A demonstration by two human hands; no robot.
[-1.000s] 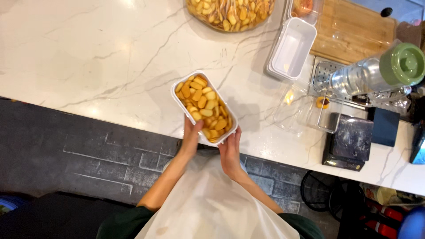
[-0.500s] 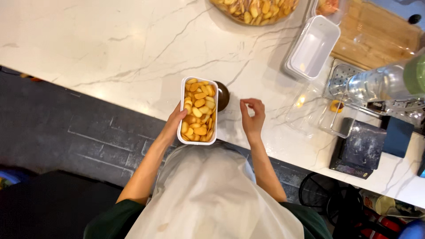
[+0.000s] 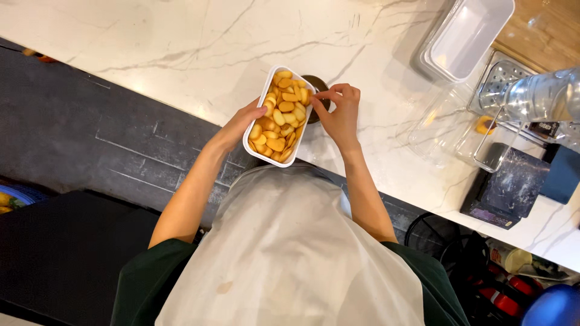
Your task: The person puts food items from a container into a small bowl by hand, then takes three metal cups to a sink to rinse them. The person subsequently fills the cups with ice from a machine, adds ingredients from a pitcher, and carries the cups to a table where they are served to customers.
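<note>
My left hand (image 3: 237,125) grips the left long side of a white rectangular container (image 3: 259,114) filled with yellow-orange fruit slices (image 3: 280,117), holding it over the near edge of the marble counter (image 3: 151,42). My right hand (image 3: 337,111) is at the container's right rim, fingers pinched together beside a small dark round cup (image 3: 317,101) half hidden behind the container. Whether the fingers hold anything is unclear.
An empty white rectangular tray (image 3: 466,36) lies at the back right. A clear plastic container (image 3: 459,130), a metal grid tray (image 3: 504,78), a glass jar (image 3: 544,96) and a dark scale (image 3: 504,190) stand right. A dark tiled floor lies left.
The view shifted closer. The container turned lengthwise away from me, my left hand keeping its hold. My right hand let go, rose, then came to the container's right rim near the dark cup.
</note>
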